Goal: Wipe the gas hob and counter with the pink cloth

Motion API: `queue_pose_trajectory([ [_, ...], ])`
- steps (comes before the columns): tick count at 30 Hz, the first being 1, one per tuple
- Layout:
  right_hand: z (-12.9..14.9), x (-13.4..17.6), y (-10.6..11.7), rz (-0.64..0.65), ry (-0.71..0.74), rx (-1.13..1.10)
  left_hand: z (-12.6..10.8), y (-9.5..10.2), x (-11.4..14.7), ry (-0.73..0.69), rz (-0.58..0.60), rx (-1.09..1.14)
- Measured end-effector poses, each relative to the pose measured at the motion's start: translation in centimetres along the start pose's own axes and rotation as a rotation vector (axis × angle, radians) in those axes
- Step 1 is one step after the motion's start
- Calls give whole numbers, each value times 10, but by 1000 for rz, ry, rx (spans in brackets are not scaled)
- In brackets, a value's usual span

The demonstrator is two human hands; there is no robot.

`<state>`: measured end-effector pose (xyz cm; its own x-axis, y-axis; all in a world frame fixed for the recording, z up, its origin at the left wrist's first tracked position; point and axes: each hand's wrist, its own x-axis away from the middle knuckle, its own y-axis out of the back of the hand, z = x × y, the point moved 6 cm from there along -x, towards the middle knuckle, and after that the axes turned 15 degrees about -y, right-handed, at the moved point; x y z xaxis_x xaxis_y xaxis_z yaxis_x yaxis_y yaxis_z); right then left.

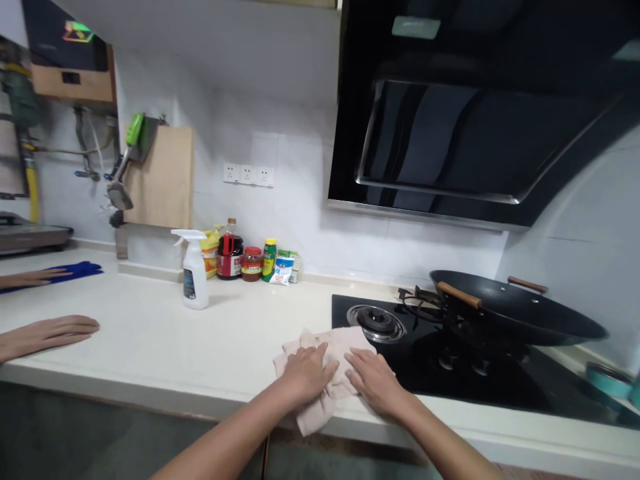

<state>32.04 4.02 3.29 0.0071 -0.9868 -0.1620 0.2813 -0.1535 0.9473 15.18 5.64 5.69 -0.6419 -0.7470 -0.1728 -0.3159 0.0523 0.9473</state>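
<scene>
A pale pink cloth [343,347] lies crumpled on the counter at the left corner of the black gas stove. One corner of it hangs over the counter's front edge. My left hand [309,375] presses down on the cloth, its fingers bent and closed over a bunched part. On the cloth's right side rests my right hand [374,381], palm down, with the fingers spread and stretched out. Some of the cloth is hidden under both hands.
A white spray bottle [195,272] stands left on the counter [135,333]. Sauce bottles and jars [253,261] line the wall. A wok [515,307] sits on the stove [430,360]. Another person's hands [60,331] lie at far left, one on a blue cloth [83,269].
</scene>
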Motion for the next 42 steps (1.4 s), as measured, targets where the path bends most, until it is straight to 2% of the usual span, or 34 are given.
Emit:
queue_pose_trajectory([
  [4, -22, 21, 0, -6, 65, -56, 3, -4, -31, 86, 78, -20],
  [7, -16, 30, -7, 31, 89, -99, 4, -12, -55, 145, 102, -43],
  [10, -4, 39, -10, 125, 120, -168, 2, -13, -73, 161, 143, -121],
  [12, -1, 43, -3, 175, 172, -266, 2, -10, -81, 162, 180, -163],
  [14, -7, 42, 11, 143, 200, -357, 1, -7, -87, 170, 204, -158],
  [16, -28, 37, 23, 15, 150, -356, 0, -7, -93, 183, 209, -134],
  [19, -78, 30, 29, -204, -14, -192, -5, -16, -101, 226, 183, -110],
  [22, -127, 32, 17, -300, -163, -34, -9, -32, -108, 270, 127, -111],
  [25, -157, 39, 0, -356, -222, 37, -8, -39, -114, 217, -1, -127],
  [28, -164, 45, -9, -394, -223, 65, 4, -34, -111, 135, -84, -129],
  [33, -164, 46, -13, -412, -201, 75, 20, -22, -86, -17, -107, -110],
  [38, -172, 44, -17, -437, -196, 60, 15, -21, -45, -113, -75, -73],
  [42, -171, 44, -17, -431, -185, 48, 8, -19, -20, -106, -28, -13],
])
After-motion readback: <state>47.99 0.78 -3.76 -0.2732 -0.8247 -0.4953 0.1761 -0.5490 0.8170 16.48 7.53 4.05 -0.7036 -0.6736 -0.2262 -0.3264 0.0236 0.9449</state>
